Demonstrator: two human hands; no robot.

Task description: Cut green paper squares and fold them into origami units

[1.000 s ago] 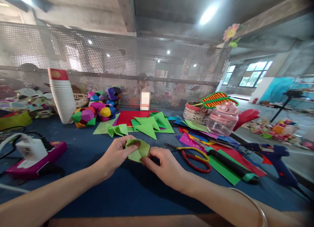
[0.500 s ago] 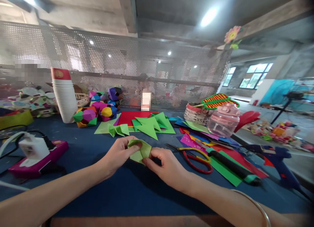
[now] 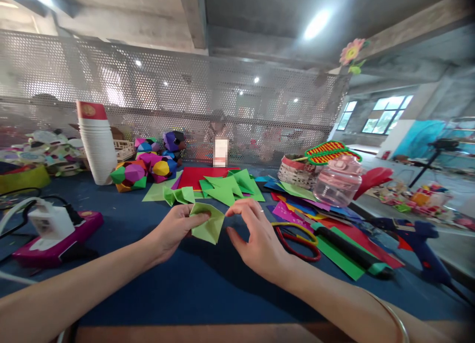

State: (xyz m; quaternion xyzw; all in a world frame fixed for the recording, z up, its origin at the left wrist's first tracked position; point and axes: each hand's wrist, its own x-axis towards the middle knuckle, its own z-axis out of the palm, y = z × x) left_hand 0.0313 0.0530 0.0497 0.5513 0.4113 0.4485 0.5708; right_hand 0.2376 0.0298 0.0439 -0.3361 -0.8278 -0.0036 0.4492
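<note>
Above blue cloth (image 3: 166, 288), left fingers (image 3: 200, 218) pinch creased green paper (image 3: 210, 227).

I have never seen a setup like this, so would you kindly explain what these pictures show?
There is no robot here: a person works with bare hands, and every picture comes from one camera worn on the head, looking forward and down.

The left hand holds a folded light-green paper piece. The right hand is just beside it, thumb and forefinger apart; whether a fingertip touches is hard to tell.

On the dark blue tabletop lie bright green folded papers and scissors with red and yellow handles. A tall stack of white paper cups stands farther back, left.
</note>
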